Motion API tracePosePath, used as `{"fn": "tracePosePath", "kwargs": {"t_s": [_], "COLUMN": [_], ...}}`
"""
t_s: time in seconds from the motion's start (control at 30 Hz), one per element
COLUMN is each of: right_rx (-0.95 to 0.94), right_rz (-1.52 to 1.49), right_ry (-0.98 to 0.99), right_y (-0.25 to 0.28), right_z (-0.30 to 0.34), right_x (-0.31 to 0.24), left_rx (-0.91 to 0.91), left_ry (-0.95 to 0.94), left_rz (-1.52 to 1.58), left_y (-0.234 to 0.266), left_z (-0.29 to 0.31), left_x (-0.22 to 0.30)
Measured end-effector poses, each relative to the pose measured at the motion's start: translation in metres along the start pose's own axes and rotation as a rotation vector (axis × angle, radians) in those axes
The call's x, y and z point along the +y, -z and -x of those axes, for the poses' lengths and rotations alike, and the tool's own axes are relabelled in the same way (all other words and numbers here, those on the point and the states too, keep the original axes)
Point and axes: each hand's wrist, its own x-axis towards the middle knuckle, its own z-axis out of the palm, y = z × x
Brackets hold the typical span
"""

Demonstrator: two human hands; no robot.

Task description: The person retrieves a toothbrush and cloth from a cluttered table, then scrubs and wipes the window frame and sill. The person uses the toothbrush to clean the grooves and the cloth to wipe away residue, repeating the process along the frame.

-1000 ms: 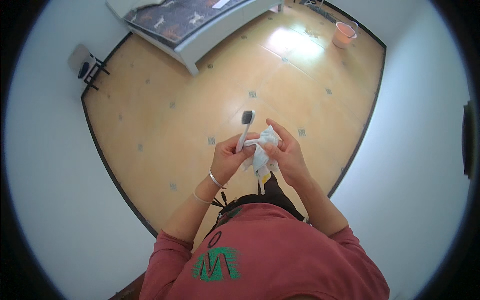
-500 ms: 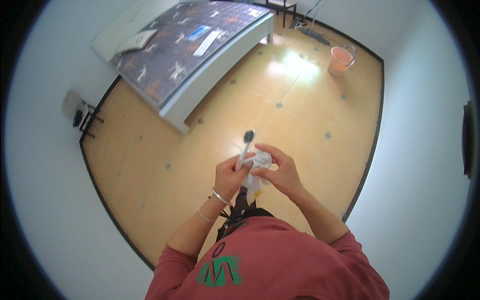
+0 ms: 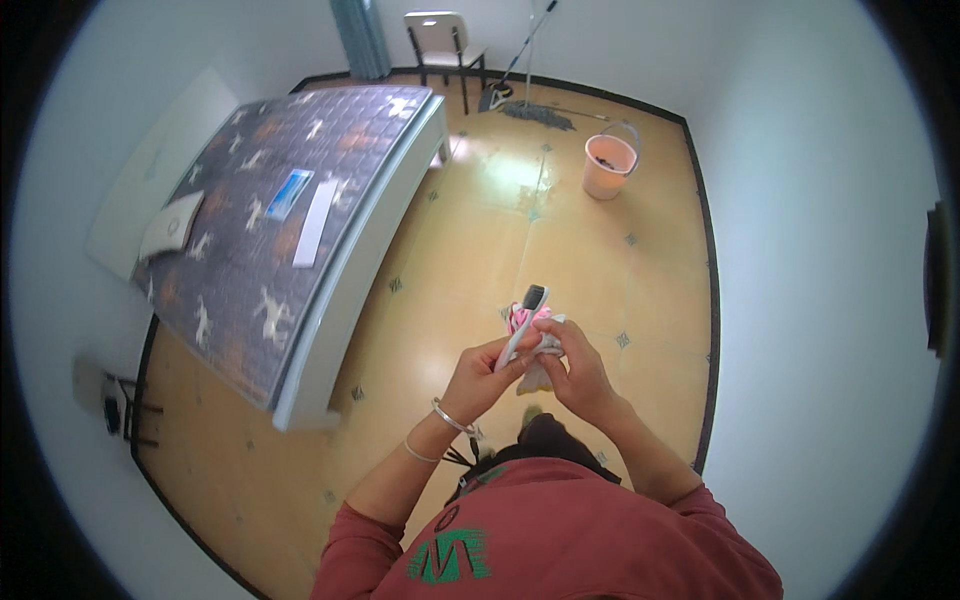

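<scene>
My left hand (image 3: 478, 380) grips a white-handled brush (image 3: 520, 334), its dark bristle head pointing up and away from me. Bunched between both hands is a crumpled white and pink cloth (image 3: 553, 344), with a pale end hanging below the fingers. My right hand (image 3: 584, 378) pinches the white part of this cloth between thumb and fingers. The fingers partly cover the cloth, so its full shape is hidden. A silver bracelet (image 3: 450, 414) circles my left wrist.
A bed (image 3: 255, 310) with a dark horse-patterned cover stands at the left. On it lie a blue packet (image 3: 289, 194), a long white strip (image 3: 315, 225) and a pale cushion-like item (image 3: 172, 226). Farther off are a pink bucket (image 3: 607, 178), a grey mop (image 3: 538, 116) and a chair (image 3: 440, 40).
My view has swung, so the bed and bucket sit lower and more to the left. My hands still hold brush and cloth; a pink part of the cloth now shows beside the brush.
</scene>
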Motion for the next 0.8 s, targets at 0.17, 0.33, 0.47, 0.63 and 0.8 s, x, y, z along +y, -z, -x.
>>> {"fn": "tracePosePath", "kwargs": {"t_s": [0.17, 0.33, 0.47, 0.63, 0.8], "right_rx": [0.078, 0.061, -0.101, -0.242, -0.347], "right_rz": [-0.019, -0.179, -0.214, -0.278, -0.318], "right_ry": [0.057, -0.061, 0.027, 0.200, 0.006], "right_y": [0.003, 0.004, -0.002, -0.028, -0.058], "right_z": [-0.100, -0.216, -0.323, -0.457, -0.600], "right_x": [0.079, 0.149, 0.188, 0.248, 0.329], "left_rx": [-0.018, 0.055, 0.138, 0.238, 0.325], "left_ry": [0.068, 0.256, 0.317, 0.266, 0.146], "left_rz": [-0.082, -0.029, -0.092, 0.055, 0.217], "left_y": [0.028, 0.069, 0.113, 0.176, 0.265], "left_z": [-0.128, -0.245, -0.323, -0.420, -0.537], "left_x": [0.014, 0.033, 0.066, 0.078, 0.069]}}
